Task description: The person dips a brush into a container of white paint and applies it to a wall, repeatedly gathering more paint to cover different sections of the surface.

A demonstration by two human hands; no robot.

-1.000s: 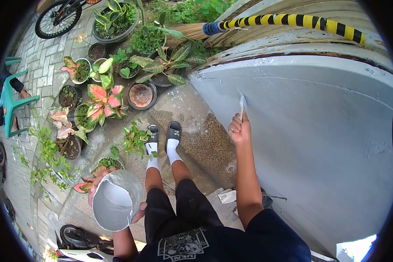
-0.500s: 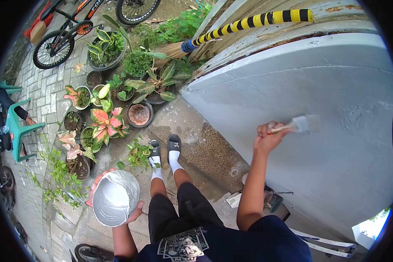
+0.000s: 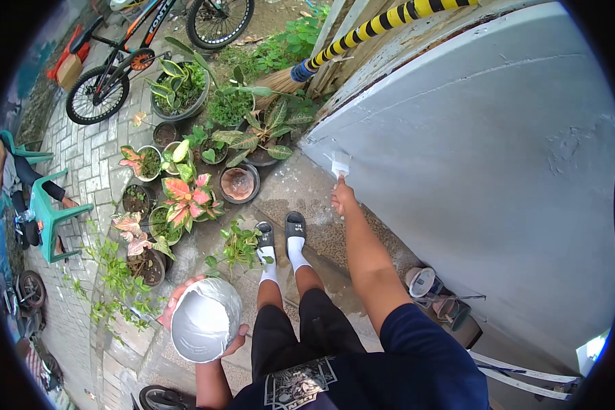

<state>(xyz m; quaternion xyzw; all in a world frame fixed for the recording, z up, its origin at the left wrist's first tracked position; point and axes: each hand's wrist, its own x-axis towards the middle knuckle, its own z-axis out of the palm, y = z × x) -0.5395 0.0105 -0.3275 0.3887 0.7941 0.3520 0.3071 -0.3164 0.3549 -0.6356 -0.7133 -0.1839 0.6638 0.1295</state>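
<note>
My left hand point(image 3: 175, 301) is wrapped round a paint-smeared tub point(image 3: 206, 320) with white paint inside, tilted so that its mouth faces up toward me. In my right hand point(image 3: 342, 195) is a paintbrush point(image 3: 340, 164), gripped by its handle with the arm stretched forward. The white-tipped bristles are at the left end of the grey wall point(image 3: 471, 184), low down near the floor; whether they press on it is hard to tell. A rough, peeling patch point(image 3: 581, 150) marks the wall's right side.
Several potted plants point(image 3: 184, 201) crowd the paving at left, beside my slippers point(image 3: 295, 225). A broom point(image 3: 280, 80) with a yellow-black handle leans above the wall. A bicycle point(image 3: 109, 75), a green stool point(image 3: 55, 213) and a seated person point(image 3: 27, 181) are farther off. Containers point(image 3: 420, 280) stand by my right elbow.
My right hand has swung left along the wall with the paintbrush, from its middle to its left end. The tub stays in my left hand. The whole view has shifted slightly.
</note>
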